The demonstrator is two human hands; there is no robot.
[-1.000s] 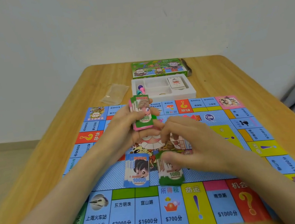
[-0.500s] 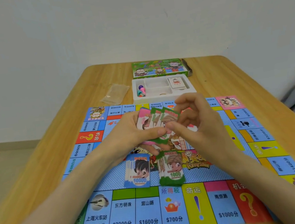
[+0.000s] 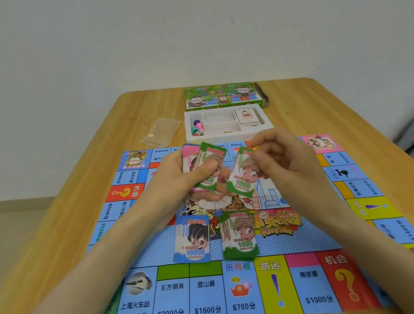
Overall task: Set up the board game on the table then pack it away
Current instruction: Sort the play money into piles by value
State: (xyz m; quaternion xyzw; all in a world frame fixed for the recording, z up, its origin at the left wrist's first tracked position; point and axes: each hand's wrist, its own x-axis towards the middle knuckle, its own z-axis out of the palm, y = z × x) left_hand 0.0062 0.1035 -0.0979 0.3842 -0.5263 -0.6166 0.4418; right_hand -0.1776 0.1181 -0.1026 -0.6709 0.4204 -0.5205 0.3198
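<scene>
Setup step: sorting play money. Left hand (image 3: 177, 178) grips mixed stack (image 3: 202, 168); right hand (image 3: 284, 167) pinches a single green 1000 note (image 3: 242, 178) above the board (image 3: 308, 288). Next, probably: lay it squarely on the green pile (image 3: 239, 236) beside the blue pile (image 3: 192, 239).

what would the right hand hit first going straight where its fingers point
Likely the notes gripped in the left hand, with the green note pinched in the right hand leading; depth is unclear.
</scene>
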